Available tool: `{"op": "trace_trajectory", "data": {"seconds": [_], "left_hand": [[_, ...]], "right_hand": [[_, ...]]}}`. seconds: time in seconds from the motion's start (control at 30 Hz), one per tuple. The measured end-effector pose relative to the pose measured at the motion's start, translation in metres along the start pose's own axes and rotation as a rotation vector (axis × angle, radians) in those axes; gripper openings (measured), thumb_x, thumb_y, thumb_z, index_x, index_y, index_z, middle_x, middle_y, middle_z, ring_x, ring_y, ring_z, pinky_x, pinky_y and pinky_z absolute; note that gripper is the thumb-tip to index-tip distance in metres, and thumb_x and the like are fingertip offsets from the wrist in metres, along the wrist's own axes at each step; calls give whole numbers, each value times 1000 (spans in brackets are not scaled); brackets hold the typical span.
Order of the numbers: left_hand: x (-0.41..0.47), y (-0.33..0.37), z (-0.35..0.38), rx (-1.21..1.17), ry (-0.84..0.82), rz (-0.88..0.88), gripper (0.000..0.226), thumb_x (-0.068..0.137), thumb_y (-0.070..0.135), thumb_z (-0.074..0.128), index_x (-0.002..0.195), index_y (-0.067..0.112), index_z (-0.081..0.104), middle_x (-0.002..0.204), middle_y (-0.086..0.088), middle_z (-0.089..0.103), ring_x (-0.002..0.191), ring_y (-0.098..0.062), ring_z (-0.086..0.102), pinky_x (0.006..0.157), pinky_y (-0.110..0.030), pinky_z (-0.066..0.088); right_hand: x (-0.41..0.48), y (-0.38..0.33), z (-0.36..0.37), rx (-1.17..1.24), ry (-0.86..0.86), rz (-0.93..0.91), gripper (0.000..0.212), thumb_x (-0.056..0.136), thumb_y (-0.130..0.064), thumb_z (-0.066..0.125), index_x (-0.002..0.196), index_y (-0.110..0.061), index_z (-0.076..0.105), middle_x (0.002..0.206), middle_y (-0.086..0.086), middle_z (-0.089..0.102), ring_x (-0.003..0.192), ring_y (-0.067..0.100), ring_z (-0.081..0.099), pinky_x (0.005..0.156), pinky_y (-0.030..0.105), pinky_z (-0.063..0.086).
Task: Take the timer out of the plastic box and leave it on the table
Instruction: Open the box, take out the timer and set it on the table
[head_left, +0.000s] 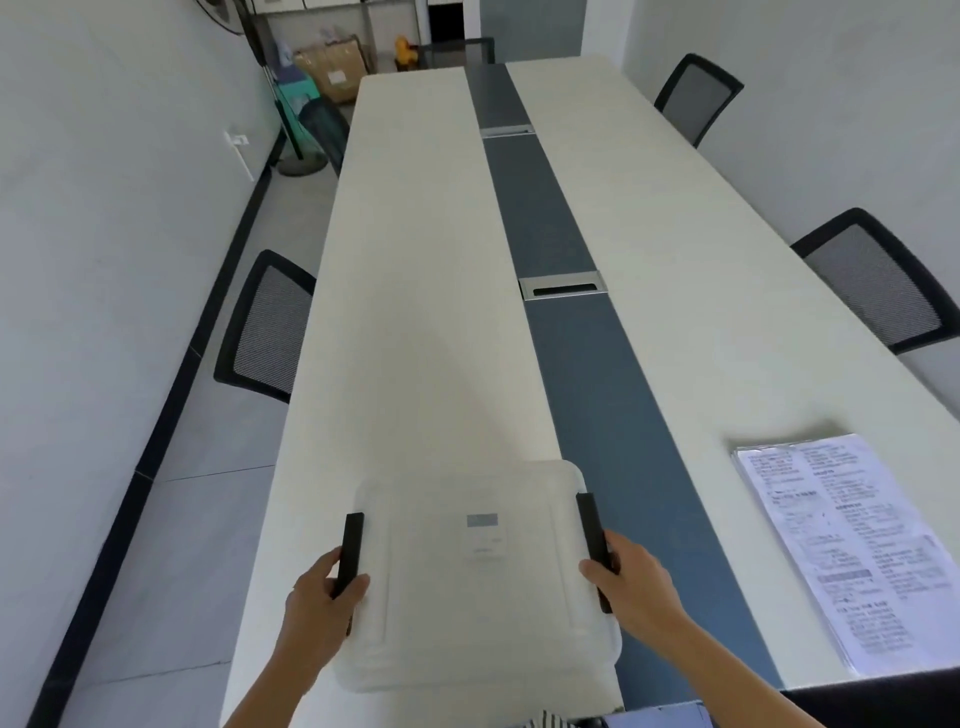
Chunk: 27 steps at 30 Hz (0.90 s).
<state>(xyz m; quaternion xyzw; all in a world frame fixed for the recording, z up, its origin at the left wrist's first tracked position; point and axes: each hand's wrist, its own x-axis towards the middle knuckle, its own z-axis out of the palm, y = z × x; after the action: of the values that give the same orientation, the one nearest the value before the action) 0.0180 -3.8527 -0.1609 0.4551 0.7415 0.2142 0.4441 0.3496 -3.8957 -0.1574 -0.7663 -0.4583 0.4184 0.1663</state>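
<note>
A translucent white plastic box (475, 587) with its lid on rests at the near end of the long white table (415, 312). Through the lid shows a faint pale rectangle with a grey patch, possibly the timer (483, 535); it is too blurred to be sure. A black clip handle runs along each side of the lid. My left hand (324, 603) grips the left black clip (350, 551), and my right hand (631, 582) grips the right black clip (592, 535).
A stack of printed papers in a clear sleeve (852, 551) lies on the table to the right. A dark centre strip with metal cable ports (563, 286) runs down the table. Black mesh chairs (265, 327) stand along both sides.
</note>
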Motion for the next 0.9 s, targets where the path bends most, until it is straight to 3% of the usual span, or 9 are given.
{"op": "trace_trajectory", "data": {"seconds": [0.17, 0.27, 0.33, 0.43, 0.5, 0.6, 0.67, 0.8, 0.9], "left_hand": [[3, -3, -13, -168, -91, -58, 40, 86, 11, 62, 125, 12, 54, 70, -8, 71, 72, -28, 62, 59, -32, 50], [5, -6, -19, -203, -89, -68, 45, 84, 10, 65, 127, 11, 53, 77, -8, 74, 79, -29, 65, 62, -35, 52], [8, -11, -20, -114, -59, -5, 55, 80, 13, 69, 131, 19, 48, 93, -8, 70, 83, -27, 65, 63, -35, 52], [12, -14, -21, 105, 13, 135, 55, 75, 21, 74, 125, 22, 53, 117, -5, 56, 102, -26, 60, 81, -37, 48], [14, -16, -18, 250, 58, 205, 41, 75, 25, 74, 114, 19, 62, 125, -5, 52, 113, -25, 54, 88, -36, 45], [11, -16, -15, 322, 84, 213, 14, 76, 28, 72, 88, 29, 65, 130, -6, 52, 116, -25, 51, 84, -33, 41], [11, -17, -14, 262, 71, 188, 20, 76, 24, 73, 70, 35, 58, 126, -10, 57, 113, -27, 52, 85, -34, 39], [3, -4, -20, 103, 84, 190, 25, 77, 19, 72, 65, 35, 57, 115, -9, 63, 104, -28, 57, 86, -37, 44], [-3, 27, -37, -101, 79, 237, 15, 82, 18, 67, 75, 30, 61, 96, -3, 68, 88, -21, 64, 73, -24, 47]], "right_hand": [[4, 12, -14, 310, -131, 93, 11, 89, -19, 59, 92, -9, 64, 79, 16, 63, 70, 25, 60, 69, 38, 55], [1, 16, -16, 389, -125, 125, 19, 89, -19, 62, 105, -10, 67, 94, 22, 70, 84, 32, 69, 83, 50, 58], [0, 17, -13, 282, -37, 121, 36, 87, -26, 65, 122, -21, 56, 93, 9, 70, 86, 20, 67, 78, 38, 57], [-9, 12, -7, -29, 148, 63, 66, 84, -46, 63, 142, -34, 35, 120, -9, 59, 106, 10, 59, 77, 25, 46], [-16, 9, -3, -213, 221, 14, 59, 87, -51, 55, 141, -38, 36, 133, -11, 51, 120, 11, 51, 81, 28, 47], [-24, 3, 8, -311, 228, 42, 44, 91, -51, 46, 133, -36, 51, 144, -7, 45, 132, 14, 40, 95, 35, 47], [-31, -3, 15, -270, 186, 124, 47, 89, -57, 45, 125, -31, 59, 148, -3, 42, 136, 16, 36, 100, 38, 43], [-41, -15, 14, -136, 206, 167, 46, 84, -55, 56, 118, -25, 65, 141, -5, 48, 126, 18, 47, 98, 39, 43], [-48, -39, -3, 186, 282, 133, 18, 88, -27, 64, 101, -16, 71, 104, 0, 70, 90, 20, 66, 77, 33, 50]]}}
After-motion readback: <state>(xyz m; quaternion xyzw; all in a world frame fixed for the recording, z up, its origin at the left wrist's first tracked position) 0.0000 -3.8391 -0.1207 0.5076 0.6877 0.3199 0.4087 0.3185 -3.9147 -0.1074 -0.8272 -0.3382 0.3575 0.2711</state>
